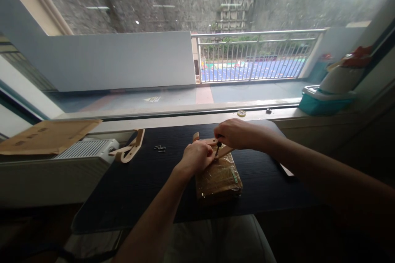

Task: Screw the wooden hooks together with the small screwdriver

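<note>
My right hand (pixel 233 132) is closed around the handle of a screwdriver (pixel 218 147), whose shaft points down at a light wooden bracket (pixel 226 152). The fingers of my left hand (pixel 198 156) are curled and press the bracket down from the left. Under the bracket lies a brown cardboard box (pixel 217 178) wrapped in shiny clear tape. Where the screwdriver's tip meets the wood, the detail is too small to make out. Several loose screws (pixel 160 148) lie on the dark table, left of my left hand.
Another wooden bracket (pixel 131 148) rests at the left edge of the black table (pixel 138 193). Behind it are a white radiator (pixel 89 148) and a flat cardboard piece (pixel 49 135). A tape roll (pixel 241 113) and a teal box (pixel 325 102) stand on the windowsill.
</note>
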A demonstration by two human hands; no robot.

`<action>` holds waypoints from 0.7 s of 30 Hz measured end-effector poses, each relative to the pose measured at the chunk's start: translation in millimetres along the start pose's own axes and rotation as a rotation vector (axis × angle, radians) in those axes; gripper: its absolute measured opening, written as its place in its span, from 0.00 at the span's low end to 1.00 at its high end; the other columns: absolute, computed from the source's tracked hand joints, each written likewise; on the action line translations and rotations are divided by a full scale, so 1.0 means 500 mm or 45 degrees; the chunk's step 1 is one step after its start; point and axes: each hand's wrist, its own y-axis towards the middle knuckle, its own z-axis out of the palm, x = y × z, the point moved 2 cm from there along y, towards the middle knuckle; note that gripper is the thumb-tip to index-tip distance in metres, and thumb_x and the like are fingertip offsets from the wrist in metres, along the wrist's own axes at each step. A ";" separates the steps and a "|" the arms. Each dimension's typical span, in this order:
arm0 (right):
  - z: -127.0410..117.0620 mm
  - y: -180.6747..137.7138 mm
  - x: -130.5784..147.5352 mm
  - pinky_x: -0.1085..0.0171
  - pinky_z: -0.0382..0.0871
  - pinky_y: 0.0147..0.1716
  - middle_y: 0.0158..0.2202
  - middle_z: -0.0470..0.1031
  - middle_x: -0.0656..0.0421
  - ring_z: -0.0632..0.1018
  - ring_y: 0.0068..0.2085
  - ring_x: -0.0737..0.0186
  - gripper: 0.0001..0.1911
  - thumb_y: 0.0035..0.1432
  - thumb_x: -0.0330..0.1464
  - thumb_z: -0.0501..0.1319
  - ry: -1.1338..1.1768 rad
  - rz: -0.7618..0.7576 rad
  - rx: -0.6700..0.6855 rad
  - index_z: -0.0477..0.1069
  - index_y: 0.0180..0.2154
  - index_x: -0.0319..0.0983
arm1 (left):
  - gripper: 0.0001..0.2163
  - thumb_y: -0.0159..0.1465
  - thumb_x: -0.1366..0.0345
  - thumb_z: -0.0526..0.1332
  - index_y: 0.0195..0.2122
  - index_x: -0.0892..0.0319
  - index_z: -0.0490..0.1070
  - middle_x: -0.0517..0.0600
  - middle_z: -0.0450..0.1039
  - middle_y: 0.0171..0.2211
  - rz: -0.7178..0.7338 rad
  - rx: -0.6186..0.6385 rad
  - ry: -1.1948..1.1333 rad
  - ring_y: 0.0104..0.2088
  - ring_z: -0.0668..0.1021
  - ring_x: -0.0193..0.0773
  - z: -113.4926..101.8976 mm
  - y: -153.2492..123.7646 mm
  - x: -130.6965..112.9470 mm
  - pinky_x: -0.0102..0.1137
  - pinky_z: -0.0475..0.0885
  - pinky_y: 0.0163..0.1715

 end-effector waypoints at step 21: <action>-0.015 0.018 0.037 0.66 0.54 0.27 0.32 0.77 0.53 0.71 0.30 0.64 0.10 0.55 0.26 0.55 -0.112 0.109 0.031 0.75 0.34 0.35 | 0.10 0.58 0.62 0.57 0.25 0.56 0.75 0.49 0.75 0.27 -0.007 -0.063 -0.044 0.29 0.74 0.37 0.014 0.002 0.006 0.29 0.60 0.27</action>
